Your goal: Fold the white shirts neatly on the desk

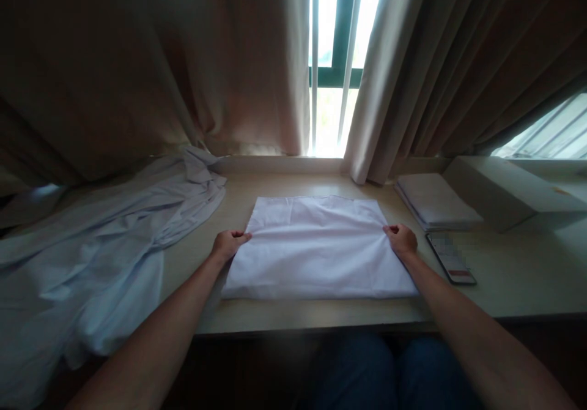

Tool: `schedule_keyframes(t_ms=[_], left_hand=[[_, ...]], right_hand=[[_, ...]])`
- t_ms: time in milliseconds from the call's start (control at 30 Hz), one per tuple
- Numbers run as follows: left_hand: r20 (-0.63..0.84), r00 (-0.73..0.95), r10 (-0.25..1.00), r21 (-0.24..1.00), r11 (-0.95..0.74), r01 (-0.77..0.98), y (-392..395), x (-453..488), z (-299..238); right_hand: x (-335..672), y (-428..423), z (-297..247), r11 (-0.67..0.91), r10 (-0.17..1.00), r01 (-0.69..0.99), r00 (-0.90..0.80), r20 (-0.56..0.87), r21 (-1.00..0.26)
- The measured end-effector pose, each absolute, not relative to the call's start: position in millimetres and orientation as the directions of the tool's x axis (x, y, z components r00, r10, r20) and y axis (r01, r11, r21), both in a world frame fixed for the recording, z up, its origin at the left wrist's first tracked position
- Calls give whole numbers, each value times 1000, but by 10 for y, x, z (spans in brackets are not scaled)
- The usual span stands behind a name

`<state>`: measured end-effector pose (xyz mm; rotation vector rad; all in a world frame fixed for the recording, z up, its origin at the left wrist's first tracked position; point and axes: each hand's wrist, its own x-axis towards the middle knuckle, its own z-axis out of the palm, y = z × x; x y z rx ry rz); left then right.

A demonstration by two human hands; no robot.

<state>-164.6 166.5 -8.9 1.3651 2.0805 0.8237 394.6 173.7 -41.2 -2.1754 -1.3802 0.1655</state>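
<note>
A white cloth garment, folded into a wide rectangle, lies flat on the table in front of me. What looks like a pocket patch shows at its upper left. My left hand pinches its left edge between thumb and fingers. On the opposite side, my right hand pinches the right edge at about the same height. Faint creases run across the fabric between the two hands. Its lower edge lies near the table's front edge.
Loose, crumpled white cloth covers the table's left side and hangs over the front. To the right are a folded white stack, a phone and a pale box. Curtains hang behind the pale table, around a bright window.
</note>
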Motion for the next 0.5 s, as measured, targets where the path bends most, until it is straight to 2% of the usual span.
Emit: schedule_keyframes(t_ms=[233, 500], left_hand=[[-124, -360, 925, 782, 314, 539, 1658, -1668, -148], [-130, -358, 925, 722, 336, 605, 1676, -1663, -140]], right_hand=[[3975, 1721, -426, -264, 862, 783, 454, 227, -563], [4003, 1728, -445, -211, 877, 753, 428, 219, -624]])
